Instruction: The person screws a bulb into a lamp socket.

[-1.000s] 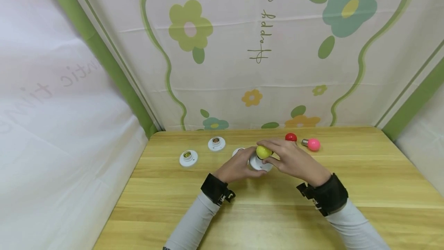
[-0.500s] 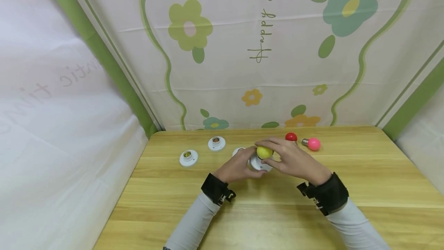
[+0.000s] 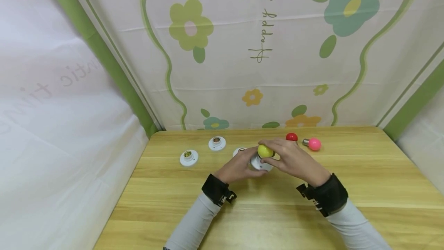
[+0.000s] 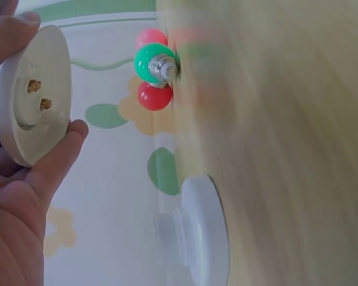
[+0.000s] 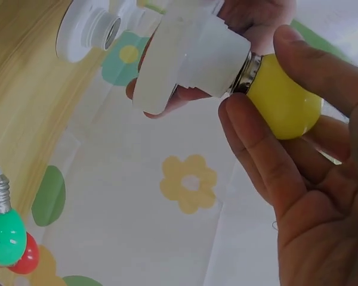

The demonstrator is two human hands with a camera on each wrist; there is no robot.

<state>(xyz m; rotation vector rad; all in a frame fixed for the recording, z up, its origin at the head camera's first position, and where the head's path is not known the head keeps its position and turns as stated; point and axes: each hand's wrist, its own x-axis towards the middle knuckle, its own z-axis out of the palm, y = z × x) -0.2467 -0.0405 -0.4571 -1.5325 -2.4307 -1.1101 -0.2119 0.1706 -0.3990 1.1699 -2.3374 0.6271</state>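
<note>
My left hand (image 3: 239,167) grips a white lamp holder (image 4: 51,98) by its round base, thumb and fingers at the rim. Two brass screws show on its underside in the left wrist view. With my right hand (image 3: 296,161) I hold a yellow light bulb (image 5: 286,98), fingers curled around the globe. The bulb's metal screw base sits partly in the holder's mouth, and a band of metal thread is visible in the right wrist view. Holder and bulb are held tilted, above the wooden table (image 3: 256,219).
Two white lamp holders, a front one (image 3: 189,158) and a rear one (image 3: 217,143), stand at left. Another holder (image 3: 240,150) is partly behind my left hand. Red (image 3: 291,137), pink (image 3: 314,144) and green (image 4: 150,62) bulbs lie at the back right. A printed curtain (image 3: 222,57) hangs behind.
My right fingers shift slightly around the yellow bulb. The left hand and the lamp holder stay almost in the same place.
</note>
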